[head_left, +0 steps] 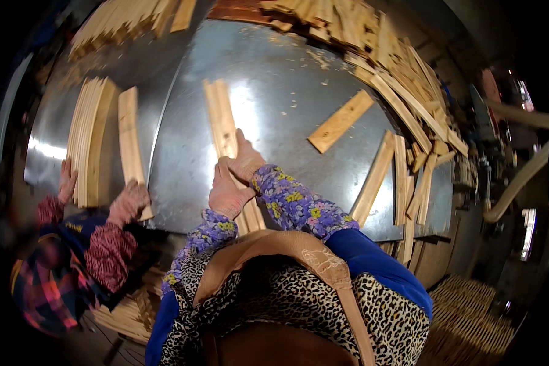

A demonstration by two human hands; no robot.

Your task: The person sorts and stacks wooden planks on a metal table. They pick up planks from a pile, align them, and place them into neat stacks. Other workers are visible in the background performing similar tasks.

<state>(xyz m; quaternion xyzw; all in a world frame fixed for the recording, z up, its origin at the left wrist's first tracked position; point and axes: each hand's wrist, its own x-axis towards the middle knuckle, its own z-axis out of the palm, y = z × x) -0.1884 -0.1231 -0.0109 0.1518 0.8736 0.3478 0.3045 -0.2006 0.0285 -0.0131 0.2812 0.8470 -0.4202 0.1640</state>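
Over the metal tabletop my left hand (227,194) and my right hand (246,160) are closed round a few long wooden slats (219,110) lying side by side. The right hand grips a little farther up, and the two hands touch. The slats' far ends point away from me, and their near ends reach down toward my body. Pale wood with a dark knot shows on them. A single short wooden board (341,121) lies apart, to the right of my hands.
At the left a co-worker's hand (129,201) holds one slat (130,128), the other rests by an upright stack of slats (90,140). A jumbled wood pile (372,36) covers the far right. More loose slats (375,177) lie at the right edge. Shavings dot the metal table (177,165).
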